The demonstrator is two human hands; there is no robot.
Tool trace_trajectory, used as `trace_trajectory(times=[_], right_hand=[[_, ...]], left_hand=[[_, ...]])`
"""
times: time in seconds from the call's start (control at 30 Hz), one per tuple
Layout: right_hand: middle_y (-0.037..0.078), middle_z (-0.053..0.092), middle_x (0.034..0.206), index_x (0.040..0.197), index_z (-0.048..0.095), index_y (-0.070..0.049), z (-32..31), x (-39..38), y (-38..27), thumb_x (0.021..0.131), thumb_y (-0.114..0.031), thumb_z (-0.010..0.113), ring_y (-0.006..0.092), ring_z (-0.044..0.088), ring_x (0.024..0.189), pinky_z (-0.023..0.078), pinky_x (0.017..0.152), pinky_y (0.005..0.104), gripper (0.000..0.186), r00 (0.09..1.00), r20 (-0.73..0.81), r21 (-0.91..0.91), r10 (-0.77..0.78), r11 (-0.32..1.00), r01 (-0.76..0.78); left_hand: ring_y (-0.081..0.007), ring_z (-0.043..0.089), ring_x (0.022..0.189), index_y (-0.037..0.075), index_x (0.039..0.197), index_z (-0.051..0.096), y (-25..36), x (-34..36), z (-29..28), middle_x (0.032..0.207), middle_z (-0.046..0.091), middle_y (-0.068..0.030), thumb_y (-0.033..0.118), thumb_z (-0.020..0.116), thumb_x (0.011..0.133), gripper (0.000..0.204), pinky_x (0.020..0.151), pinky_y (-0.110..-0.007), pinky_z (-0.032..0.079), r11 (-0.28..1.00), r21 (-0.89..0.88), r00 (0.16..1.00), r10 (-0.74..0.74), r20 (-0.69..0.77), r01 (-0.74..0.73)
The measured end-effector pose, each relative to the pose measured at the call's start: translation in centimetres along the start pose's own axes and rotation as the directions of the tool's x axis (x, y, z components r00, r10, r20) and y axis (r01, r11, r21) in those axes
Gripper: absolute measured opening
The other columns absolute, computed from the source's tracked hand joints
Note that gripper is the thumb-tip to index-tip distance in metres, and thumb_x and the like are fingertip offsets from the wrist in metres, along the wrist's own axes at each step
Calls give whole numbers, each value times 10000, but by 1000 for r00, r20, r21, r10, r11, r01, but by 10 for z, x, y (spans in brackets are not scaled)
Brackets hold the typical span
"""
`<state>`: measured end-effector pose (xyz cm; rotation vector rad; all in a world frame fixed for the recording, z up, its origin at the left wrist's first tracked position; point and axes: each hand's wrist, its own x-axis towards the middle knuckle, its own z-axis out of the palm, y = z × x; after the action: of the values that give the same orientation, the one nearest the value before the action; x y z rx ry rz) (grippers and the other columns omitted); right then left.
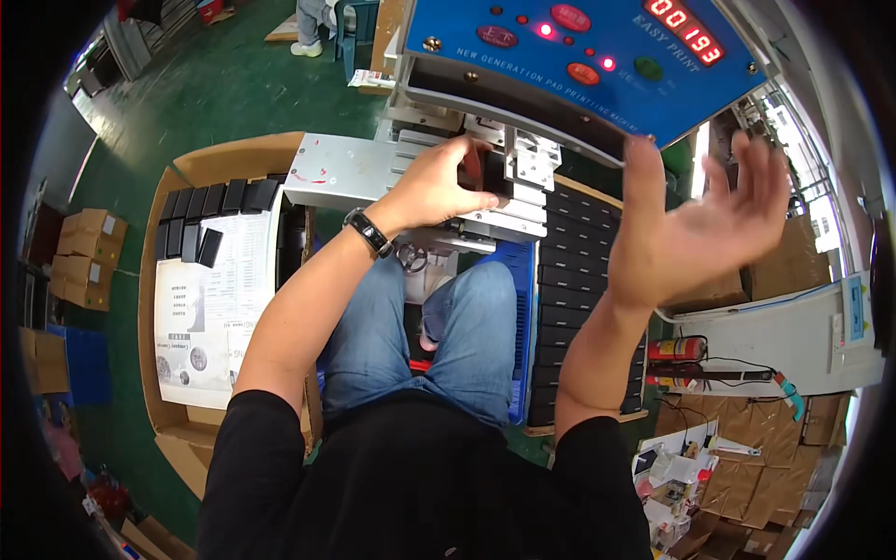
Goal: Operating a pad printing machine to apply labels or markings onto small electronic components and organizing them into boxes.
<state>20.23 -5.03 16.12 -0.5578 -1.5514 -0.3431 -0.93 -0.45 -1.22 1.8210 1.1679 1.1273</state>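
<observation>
My left hand [434, 187] reaches to the metal fixture [534, 168] of a pad printing machine. Its thumb and fingers close around a dark block [495, 175] seated against the fixture; the fingers hide part of the block. My right hand [700, 219] is raised to the right of the machine, below its blue control panel [597, 61]. Its fingers are spread, slightly blurred, and hold nothing. On the panel, red lights and a red digital display glow.
Left of my legs, a cardboard box [149, 308] holds printed paper and rows of black blocks [191, 203]. More black boxes [569, 271] fill a tray at my right. Farther right are a fire extinguisher [679, 349] and a cluttered bench [677, 476].
</observation>
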Motion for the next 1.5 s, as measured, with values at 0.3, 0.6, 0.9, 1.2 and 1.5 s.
trace_trajectory(times=[0.3, 0.6, 0.9, 1.2, 1.5], right_hand=[[281, 329, 1576, 1686, 175, 11, 39, 13, 8, 823, -302, 1024, 419, 402, 1521, 384, 1289, 550, 1251, 995, 76, 4, 57, 998, -58], [279, 306, 1595, 1682, 154, 17, 34, 25, 4, 837, -322, 1014, 407, 379, 1541, 382, 1298, 558, 1252, 987, 137, 11, 81, 996, -83], [246, 529, 1466, 1583, 376, 51, -4, 4, 17, 868, -93, 886, 360, 538, 1432, 486, 1226, 465, 889, 998, -39, 247, -50, 967, 59], [89, 718, 1045, 1279, 687, 16, -27, -160, 7, 822, 36, 792, 205, 614, 891, 538, 769, 321, 469, 775, 435, 75, 458, 840, -538], [60, 683, 944, 1180, 703, 12, -4, -155, 25, 941, 46, 752, 101, 550, 701, 458, 630, 217, 246, 757, 488, 274, 435, 746, -606]], left_hand=[[-250, 693, 987, 29, 1376, 657, 3, 3, -1, 1075, 722, -86, 263, 941, 813, 673, 892, -349, 548, 999, 1, 998, 34, -49, -34], [-244, 674, 898, 43, 1171, 632, -4, 12, 3, 1026, 687, -72, 301, 951, 805, 549, 831, -350, 542, 996, 71, 998, 58, -4, -58], [-244, 675, 1064, 61, 1236, 617, 35, 24, -7, 1199, 684, -94, 224, 885, 864, 487, 955, -382, 550, 944, 299, 988, 115, 102, -141], [-242, 645, 1063, 37, 1531, 505, 69, -35, 22, 1252, 633, -125, 236, 775, 970, 654, 974, -389, 528, 907, -421, 999, 8, -50, -29], [-307, 623, 1232, 39, 1608, 492, 74, -53, 31, 1531, 541, -175, 207, 756, 1003, 681, 1108, -419, 494, 977, -79, 978, 193, -74, -199]])
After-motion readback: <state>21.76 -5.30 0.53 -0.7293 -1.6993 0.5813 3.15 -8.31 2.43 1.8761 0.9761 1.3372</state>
